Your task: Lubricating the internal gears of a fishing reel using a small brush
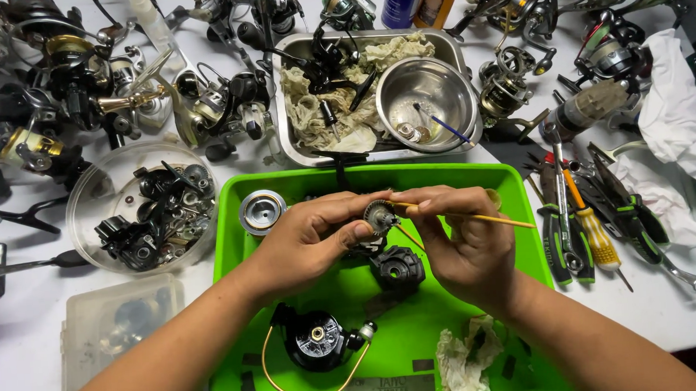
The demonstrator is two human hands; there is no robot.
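Observation:
My left hand (pixel 307 240) pinches a small round toothed gear (pixel 379 214) between thumb and fingers above the green tray (pixel 504 182). My right hand (pixel 466 241) holds a thin yellow-handled brush (pixel 486 218), its tip touching the gear. Just below the hands a black reel body part (pixel 398 268) lies in the tray. Nearer to me sits a black reel rotor with a gold bail wire (pixel 315 341). A silver spool ring (pixel 262 211) rests at the tray's upper left corner.
A steel pan (pixel 298 49) with rags and a steel bowl (pixel 428 94) stands behind the tray. A clear round dish of black parts (pixel 141 208) is at left, screwdrivers and pliers (pixel 592 224) at right. Several fishing reels crowd the back. A crumpled rag (pixel 465 358) lies in the tray.

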